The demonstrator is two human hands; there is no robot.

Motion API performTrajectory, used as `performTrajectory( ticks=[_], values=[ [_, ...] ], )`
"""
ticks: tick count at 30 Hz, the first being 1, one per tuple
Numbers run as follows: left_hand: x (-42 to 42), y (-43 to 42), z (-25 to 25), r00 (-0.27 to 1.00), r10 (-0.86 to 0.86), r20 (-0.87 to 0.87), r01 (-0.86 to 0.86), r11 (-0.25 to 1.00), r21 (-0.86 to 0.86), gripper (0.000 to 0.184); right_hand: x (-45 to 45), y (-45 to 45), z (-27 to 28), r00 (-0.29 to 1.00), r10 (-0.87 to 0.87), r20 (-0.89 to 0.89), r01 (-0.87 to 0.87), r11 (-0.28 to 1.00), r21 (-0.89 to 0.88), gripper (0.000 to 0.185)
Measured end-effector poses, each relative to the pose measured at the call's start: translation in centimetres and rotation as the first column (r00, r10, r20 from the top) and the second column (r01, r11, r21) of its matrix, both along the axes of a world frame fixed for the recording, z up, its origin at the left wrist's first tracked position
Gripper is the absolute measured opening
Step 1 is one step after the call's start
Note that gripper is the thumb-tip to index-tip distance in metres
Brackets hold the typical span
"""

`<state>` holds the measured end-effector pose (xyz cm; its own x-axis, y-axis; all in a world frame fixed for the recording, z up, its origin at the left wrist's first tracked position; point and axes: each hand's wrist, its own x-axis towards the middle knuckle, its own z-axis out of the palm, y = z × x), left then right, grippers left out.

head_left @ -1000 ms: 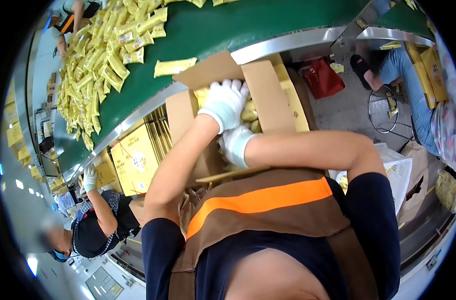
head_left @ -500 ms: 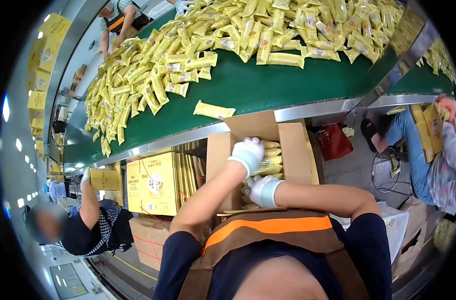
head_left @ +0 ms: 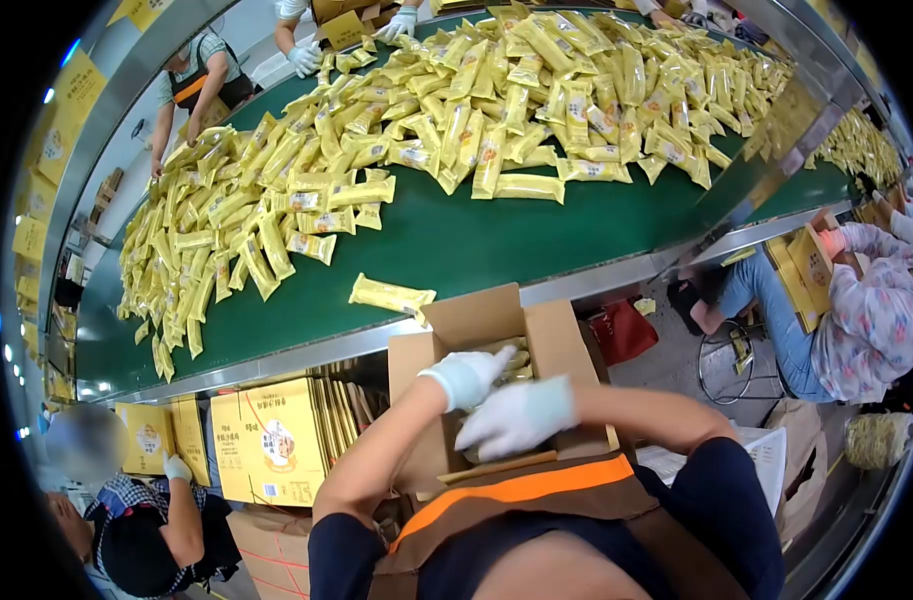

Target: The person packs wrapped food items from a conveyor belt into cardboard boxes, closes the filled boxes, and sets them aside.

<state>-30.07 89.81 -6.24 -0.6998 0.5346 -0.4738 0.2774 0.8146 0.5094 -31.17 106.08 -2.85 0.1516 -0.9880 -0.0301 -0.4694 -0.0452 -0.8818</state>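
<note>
An open cardboard box (head_left: 413,364) with raised flaps stands against my apron, beside the belt's metal edge. Yellow packets (head_left: 519,362) show inside it. My left hand (head_left: 471,376), in a white glove, is over the box's left part, its fingers reaching toward the packets. My right hand (head_left: 517,418), also gloved, crosses the front of the box, blurred, with its fingers pointing left. Whether either hand grips a packet is hidden. One loose yellow packet (head_left: 391,296) lies on the green belt just beyond the box.
A large heap of yellow packets (head_left: 496,120) covers the far part of the green belt (head_left: 426,250). Flat yellow cartons (head_left: 266,440) stand at the left. Co-workers are at the left, across the belt and at the right. A red bag (head_left: 621,332) lies on the floor.
The view has tilted up and shows more of the belt. My right hand has moved from low in the box to across its front. My left hand stays over the box.
</note>
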Motion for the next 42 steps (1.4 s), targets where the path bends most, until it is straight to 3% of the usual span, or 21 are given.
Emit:
performTrajectory(
  ticks=[1, 2, 3, 4, 6, 8, 10, 12, 13, 15, 17, 18, 23, 27, 29, 31, 33, 34, 37, 40, 42],
  values=[
    [0.0, -1.2, 0.8, 0.998, -0.052, -0.031, 0.055, 0.992, 0.114, 0.064, -3.1, 1.1, 4.2, 0.974, -0.209, 0.089, 0.213, 0.976, -0.034, 0.031],
    [0.6, -2.0, 3.6, 0.972, 0.124, -0.197, -0.073, 0.966, 0.249, 0.058, -6.3, 2.1, 4.6, 0.842, -0.385, 0.377, 0.445, 0.892, -0.084, 0.025],
    [1.2, -3.0, 6.1, 0.894, 0.312, -0.321, -0.172, 0.901, 0.398, 0.052, -10.9, 3.0, 3.6, 0.683, -0.716, -0.147, 0.640, 0.683, -0.353, 0.022],
    [0.7, -4.6, 6.1, 0.744, 0.536, -0.399, -0.315, 0.807, 0.499, 0.049, -14.4, 4.6, 3.1, 0.334, -0.929, -0.161, 0.751, 0.366, -0.549, 0.028],
    [-0.8, -8.6, 4.8, 0.397, 0.774, -0.494, -0.493, 0.633, 0.596, 0.049, -24.7, 8.0, -3.6, -0.315, -0.927, 0.205, 0.874, -0.367, -0.318, 0.046],
    [-2.0, -13.6, -0.8, 0.241, 0.754, -0.612, -0.624, 0.603, 0.497, 0.058, -29.7, 9.9, -6.4, -0.571, -0.744, 0.346, 0.786, -0.618, -0.032, 0.051],
    [-1.5, -16.4, -4.9, 0.321, 0.605, -0.729, -0.680, 0.683, 0.267, 0.073, -33.6, 8.3, -10.5, -0.515, -0.850, -0.111, 0.781, -0.413, -0.469, 0.057],
    [-2.7, -15.3, -4.7, 0.287, 0.703, -0.651, -0.521, 0.685, 0.510, 0.074, -36.7, 5.6, -11.9, -0.430, -0.833, -0.349, 0.847, -0.238, -0.475, 0.067],
    [-3.0, -14.3, -3.6, 0.295, 0.704, -0.646, -0.486, 0.693, 0.533, 0.076, -36.9, 2.3, -11.7, -0.342, -0.881, -0.327, 0.918, -0.240, -0.315, 0.074],
    [-3.9, -13.6, -2.2, 0.464, 0.303, -0.833, -0.349, 0.926, 0.143, 0.087, -33.4, -2.7, -7.5, -0.384, -0.911, -0.151, 0.909, -0.344, -0.238, 0.076],
    [-4.7, -12.8, -2.6, 0.504, 0.220, -0.836, -0.284, 0.955, 0.080, 0.096, -32.6, -3.4, -6.9, -0.202, -0.929, -0.310, 0.977, -0.171, -0.124, 0.089],
    [-4.9, -12.7, -2.6, 0.513, 0.242, -0.824, -0.286, 0.953, 0.101, 0.096, -31.8, -3.8, -8.0, -0.161, -0.925, -0.344, 0.960, -0.065, -0.273, 0.088],
    [-5.4, -12.4, -3.6, 0.490, 0.248, -0.836, -0.333, 0.939, 0.083, 0.096, -24.5, -10.3, -6.8, 0.205, -0.783, -0.587, 0.888, 0.401, -0.225, 0.061],
    [-3.4, -13.1, -1.6, 0.576, 0.144, -0.805, -0.301, 0.952, -0.046, 0.086, -22.4, -8.8, -4.1, 0.452, -0.652, -0.609, 0.770, 0.630, -0.103, 0.063],
    [-2.0, -14.3, -0.9, 0.647, 0.157, -0.746, -0.355, 0.928, -0.112, 0.083, -22.6, -5.1, -4.4, 0.442, -0.683, -0.582, 0.759, 0.630, -0.164, 0.060],
    [-0.5, -15.6, -0.6, 0.647, 0.224, -0.729, -0.439, 0.891, -0.116, 0.057, -20.8, -0.7, -3.6, 0.300, -0.735, -0.608, 0.731, 0.586, -0.349, 0.054],
    [0.8, -15.6, -1.4, 0.480, 0.627, -0.613, -0.594, 0.747, 0.299, 0.050, -19.5, 3.5, -5.3, 0.354, -0.779, -0.517, 0.710, 0.584, -0.394, 0.052],
    [0.5, -14.7, -0.4, 0.414, 0.667, -0.619, -0.589, 0.715, 0.377, 0.046, -18.4, 4.6, -5.5, 0.393, -0.773, -0.498, 0.725, 0.594, -0.350, 0.050],
    [-3.4, -10.3, 2.6, 0.634, 0.509, -0.581, -0.362, 0.860, 0.358, 0.045, -17.4, 4.1, -6.2, 0.435, -0.751, -0.496, 0.608, 0.652, -0.453, 0.047],
    [-8.2, -7.7, 0.9, 0.720, 0.084, -0.689, -0.001, 0.993, 0.120, 0.050, -19.2, -0.6, -5.8, 0.410, -0.692, -0.594, 0.448, 0.720, -0.530, 0.047],
    [-8.5, -7.2, 1.3, 0.799, 0.090, -0.594, -0.129, 0.991, -0.023, 0.048, -20.6, -2.8, -6.8, 0.338, -0.609, -0.718, 0.335, 0.790, -0.513, 0.048]
  ],
)
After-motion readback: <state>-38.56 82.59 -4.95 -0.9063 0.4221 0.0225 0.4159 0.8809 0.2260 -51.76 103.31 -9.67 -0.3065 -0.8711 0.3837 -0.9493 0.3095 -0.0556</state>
